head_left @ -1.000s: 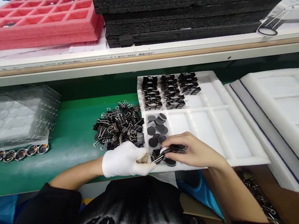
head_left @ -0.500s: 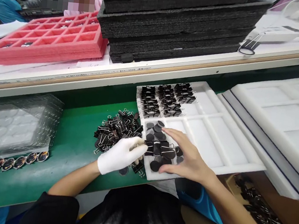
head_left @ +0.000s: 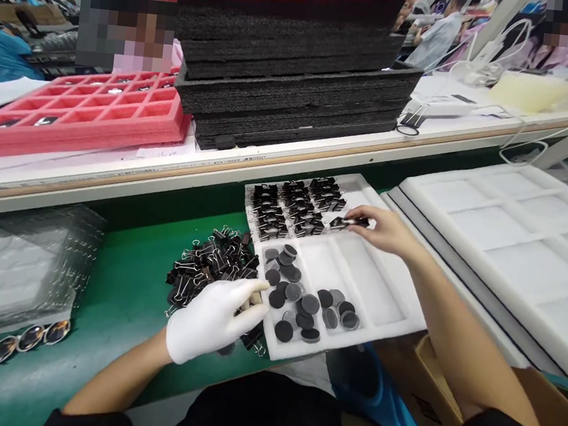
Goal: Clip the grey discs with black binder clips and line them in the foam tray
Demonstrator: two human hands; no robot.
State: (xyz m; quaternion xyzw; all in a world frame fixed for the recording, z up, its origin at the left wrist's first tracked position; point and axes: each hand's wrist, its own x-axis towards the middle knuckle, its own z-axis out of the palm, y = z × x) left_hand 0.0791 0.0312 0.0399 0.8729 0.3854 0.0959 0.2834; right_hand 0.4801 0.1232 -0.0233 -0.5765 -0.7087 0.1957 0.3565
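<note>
My right hand (head_left: 381, 229), bare, pinches black binder clips (head_left: 339, 224) over the upper part of the white foam tray (head_left: 415, 279). What the clips grip is too small to make out. Rows of clipped bundles (head_left: 295, 204) stand just left of it. My left hand (head_left: 216, 317), in a white glove, is at the tray's near left edge, thumb and forefinger apart, with nothing visible between them. Beside it is a heap of loose binder clips (head_left: 211, 266). Dark and clear round discs (head_left: 292, 291) lie in two front compartments of the tray.
More white foam trays (head_left: 491, 199) are stacked at the right. Clear plastic trays (head_left: 24, 248) and a row of tortoiseshell-patterned oval pieces (head_left: 2, 349) lie at the left. Behind, a shelf carries a pink foam tray (head_left: 87, 117) and a tall black foam stack (head_left: 286, 86).
My right hand has moved up and away with the binder clips, from over the front discs to the tray's back rows. My left hand stays near the clip heap. The view has tilted up.
</note>
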